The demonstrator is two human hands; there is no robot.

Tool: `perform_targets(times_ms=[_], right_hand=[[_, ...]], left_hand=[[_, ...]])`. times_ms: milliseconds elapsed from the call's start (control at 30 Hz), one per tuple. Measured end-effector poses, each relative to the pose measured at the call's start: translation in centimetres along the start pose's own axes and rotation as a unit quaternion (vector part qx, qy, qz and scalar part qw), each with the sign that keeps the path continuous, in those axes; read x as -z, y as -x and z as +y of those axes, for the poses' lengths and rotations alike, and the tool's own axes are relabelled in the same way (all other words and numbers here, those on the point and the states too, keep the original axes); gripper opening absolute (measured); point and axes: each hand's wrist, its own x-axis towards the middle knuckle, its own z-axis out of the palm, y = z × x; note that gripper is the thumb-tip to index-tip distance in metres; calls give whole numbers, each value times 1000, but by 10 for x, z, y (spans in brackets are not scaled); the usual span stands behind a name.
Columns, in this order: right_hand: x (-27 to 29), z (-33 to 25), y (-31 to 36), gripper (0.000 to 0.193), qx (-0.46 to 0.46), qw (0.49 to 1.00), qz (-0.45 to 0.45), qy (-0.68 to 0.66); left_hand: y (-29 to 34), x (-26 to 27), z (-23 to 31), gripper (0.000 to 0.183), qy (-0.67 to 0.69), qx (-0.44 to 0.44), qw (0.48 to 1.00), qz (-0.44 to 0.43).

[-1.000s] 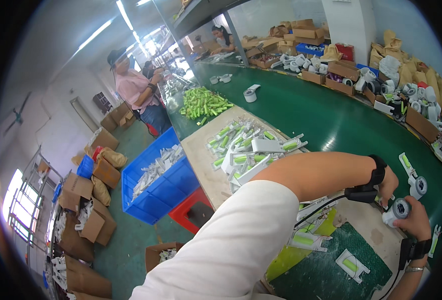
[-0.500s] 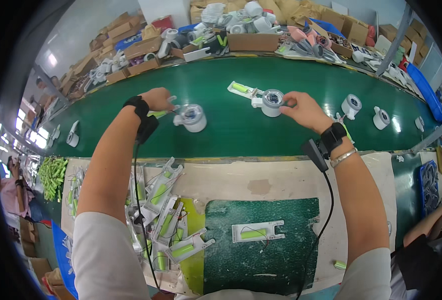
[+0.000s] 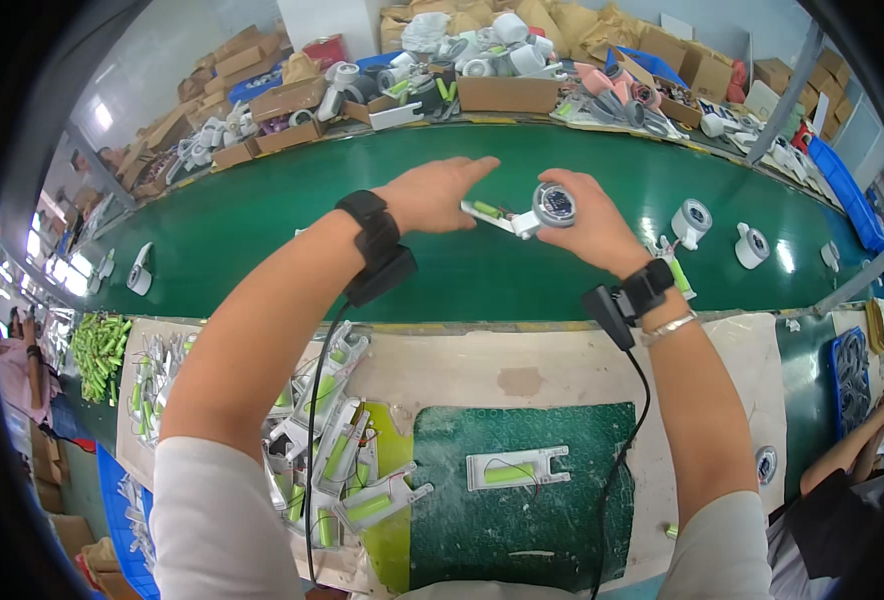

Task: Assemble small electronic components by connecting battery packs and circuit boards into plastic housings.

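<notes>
My right hand [image 3: 599, 225] is closed around the round grey-and-white head [image 3: 554, 205] of a small device, its thumb below and fingers above. A circuit board shows in the head's open face. From the head, a white handle shell [image 3: 495, 216] with a green battery cell points left, tilted over the belt. My left hand [image 3: 434, 192] is at the far end of that shell, fingers stretched out; whether it touches the shell I cannot tell. Nearer me, a white handle shell [image 3: 517, 468] with a green cell and thin wires lies on the green mat [image 3: 522, 530].
Battery-fitted shells [image 3: 332, 455] are piled left of the mat. More round-headed units [image 3: 692, 222] sit on the green conveyor belt [image 3: 482, 285] to the right. Green cells [image 3: 100, 350] are heaped at far left. Cartons of parts [image 3: 507, 93] line the far side. A co-worker's arm [image 3: 857, 430] shows at right.
My left hand has left the round unit at left and moved right, fingers straightened; that unit no longer shows. My right hand has taken hold of the other round unit and tilted it.
</notes>
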Motion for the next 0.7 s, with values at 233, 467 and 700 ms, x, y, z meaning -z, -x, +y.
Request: perform_targets(times_ms=[233, 467, 700], right_hand=[[68, -41, 49, 58, 5, 999, -27, -46], [111, -91, 99, 62, 19, 994, 16, -106], [116, -137, 136, 63, 62, 986, 71, -137]], left_hand=[[-12, -13, 61, 74, 225, -78, 953, -186], [29, -11, 116, 44, 543, -35, 832, -105], [131, 2, 177, 46, 734, 126, 666, 45]])
